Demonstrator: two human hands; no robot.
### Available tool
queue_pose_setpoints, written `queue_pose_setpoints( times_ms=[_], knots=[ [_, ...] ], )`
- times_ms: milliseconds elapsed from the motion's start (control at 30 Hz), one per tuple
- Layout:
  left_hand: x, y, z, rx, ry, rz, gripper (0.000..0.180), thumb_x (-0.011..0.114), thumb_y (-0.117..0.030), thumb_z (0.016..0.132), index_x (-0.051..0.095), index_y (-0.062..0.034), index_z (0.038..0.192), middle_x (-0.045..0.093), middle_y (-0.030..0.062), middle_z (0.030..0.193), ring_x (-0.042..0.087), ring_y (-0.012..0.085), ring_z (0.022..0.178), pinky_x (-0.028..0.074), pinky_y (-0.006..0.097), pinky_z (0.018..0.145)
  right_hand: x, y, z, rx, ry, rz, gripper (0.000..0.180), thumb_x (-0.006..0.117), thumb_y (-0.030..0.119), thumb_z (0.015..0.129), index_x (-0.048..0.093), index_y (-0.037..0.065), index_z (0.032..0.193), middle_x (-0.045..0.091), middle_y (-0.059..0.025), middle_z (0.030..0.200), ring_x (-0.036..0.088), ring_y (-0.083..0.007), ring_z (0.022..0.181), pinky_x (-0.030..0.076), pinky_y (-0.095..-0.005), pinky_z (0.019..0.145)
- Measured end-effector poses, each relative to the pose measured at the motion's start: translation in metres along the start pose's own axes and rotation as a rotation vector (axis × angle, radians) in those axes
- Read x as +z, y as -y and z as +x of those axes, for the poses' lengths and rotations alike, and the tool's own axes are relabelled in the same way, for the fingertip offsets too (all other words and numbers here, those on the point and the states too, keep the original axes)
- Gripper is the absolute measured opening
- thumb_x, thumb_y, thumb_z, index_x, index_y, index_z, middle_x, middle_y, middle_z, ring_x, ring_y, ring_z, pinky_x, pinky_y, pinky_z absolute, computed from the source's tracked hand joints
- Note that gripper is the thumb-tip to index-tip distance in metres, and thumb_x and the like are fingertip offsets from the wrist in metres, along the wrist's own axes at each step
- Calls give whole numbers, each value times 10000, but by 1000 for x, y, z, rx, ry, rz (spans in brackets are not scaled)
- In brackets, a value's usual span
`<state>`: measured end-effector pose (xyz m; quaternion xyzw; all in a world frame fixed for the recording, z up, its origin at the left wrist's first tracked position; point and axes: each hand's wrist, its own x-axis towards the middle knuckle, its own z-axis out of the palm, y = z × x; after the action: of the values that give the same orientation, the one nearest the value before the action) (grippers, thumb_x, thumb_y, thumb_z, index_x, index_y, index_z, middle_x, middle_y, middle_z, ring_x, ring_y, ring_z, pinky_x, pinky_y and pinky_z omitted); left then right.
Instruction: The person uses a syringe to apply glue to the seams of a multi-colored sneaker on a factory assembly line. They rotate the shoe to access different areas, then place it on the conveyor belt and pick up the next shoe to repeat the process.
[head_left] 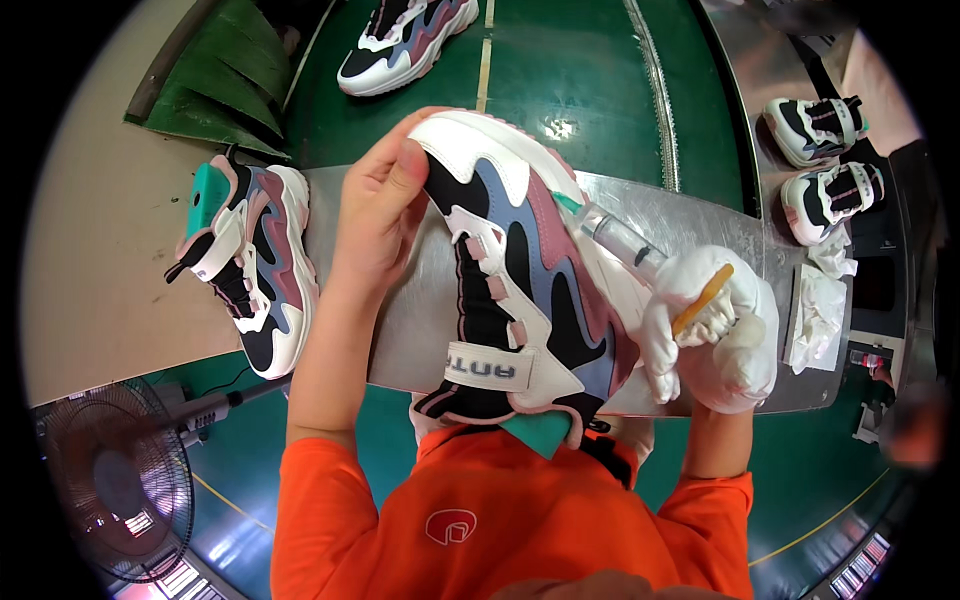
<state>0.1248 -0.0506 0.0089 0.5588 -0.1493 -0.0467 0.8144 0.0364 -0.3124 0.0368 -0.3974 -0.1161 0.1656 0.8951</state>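
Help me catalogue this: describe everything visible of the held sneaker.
The sneaker shows black fabric-like parts, smooth white, blue and mauve panels, lettered white strap and chunky pale sole. A turquoise insert shows in its opening. It is held side up over the metal bench, left hand gripping the toe, a clear syringe's tip at the sole edge.

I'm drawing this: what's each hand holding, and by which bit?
The left hand holds a shoe by its toe; the right hand, a syringe by its rear.
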Motion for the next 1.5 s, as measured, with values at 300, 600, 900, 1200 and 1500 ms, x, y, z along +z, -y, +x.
queue_pose_setpoints(
  times_ms=[300,600,900,1200,1500],
  knots=[
    [-1,4,0,16,24,46,557,512,-366,960,458,81,1288,587,171,1210,580,234,1110,434,369,982,-11,1,-28,24,-43,76,572,735,218,630,542,-137,1034,584,-191,716,574,-207,512,455,-244,416],
    [-2,5,-3,1,-3,30,556,517,-378,956,472,75,1274,587,168,1210,575,228,1113,419,367,991,2,16,-55,126,-190,-112,504,569,84,506,567,-146,954,582,-191,686,574,-206,506,479,-258,421],
    [-1,1,-4,5,11,32,525,518,-367,958,500,65,1256,605,152,1185,581,216,1099,424,353,979,0,17,-77,121,-212,-82,538,725,140,565,549,-137,991,584,-183,671,583,-217,480,452,-260,379],
    [0,3,-3,-85,-120,51,466,503,-340,973,531,49,1227,624,118,1155,591,180,1068,435,328,959,-8,14,-87,50,-242,-57,624,820,284,626,547,-142,991,579,-190,660,579,-226,475,441,-269,365],
    [-7,8,1,-167,-236,117,360,485,-313,990,592,19,1078,634,56,972,588,107,863,445,243,781,-36,-6,-93,-68,-178,113,638,808,281,655,526,-163,1016,581,-205,689,583,-233,484,451,-264,362]
  ],
)
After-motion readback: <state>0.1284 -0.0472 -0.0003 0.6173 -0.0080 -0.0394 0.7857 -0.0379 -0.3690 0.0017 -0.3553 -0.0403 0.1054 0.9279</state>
